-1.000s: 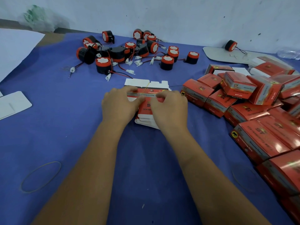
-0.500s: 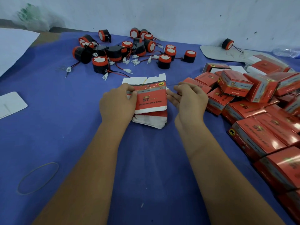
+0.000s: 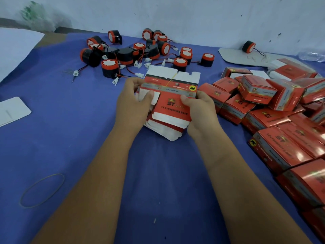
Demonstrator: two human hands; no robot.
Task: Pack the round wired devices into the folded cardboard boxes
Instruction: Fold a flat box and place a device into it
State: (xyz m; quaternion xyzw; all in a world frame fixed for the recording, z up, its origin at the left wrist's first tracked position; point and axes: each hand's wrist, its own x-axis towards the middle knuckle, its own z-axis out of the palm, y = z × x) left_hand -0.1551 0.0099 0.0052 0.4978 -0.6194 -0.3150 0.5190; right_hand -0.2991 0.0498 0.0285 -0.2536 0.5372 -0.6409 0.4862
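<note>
A flat red-and-white unfolded box (image 3: 173,95) is lifted off a stack of flat boxes (image 3: 165,129) at the table's middle. My left hand (image 3: 135,101) grips its left edge, thumb on top. At the right edge, my right hand (image 3: 198,108) pinches it, thumb on the red face. A thin yellow rubber band crosses the top of the flat box. Several round black-and-red wired devices (image 3: 109,67) lie in a loose heap beyond the hands, wires and white plugs tangled between them.
Many folded red boxes (image 3: 256,90) are heaped along the right side of the blue table (image 3: 70,129). One lone device (image 3: 248,47) sits on a white board at far right. A rubber band (image 3: 42,190) lies near left. White cards (image 3: 12,111) at left edge.
My right hand came back from the right and took hold of the flat box's right edge. The top flat box has been raised and tilted off the stack.
</note>
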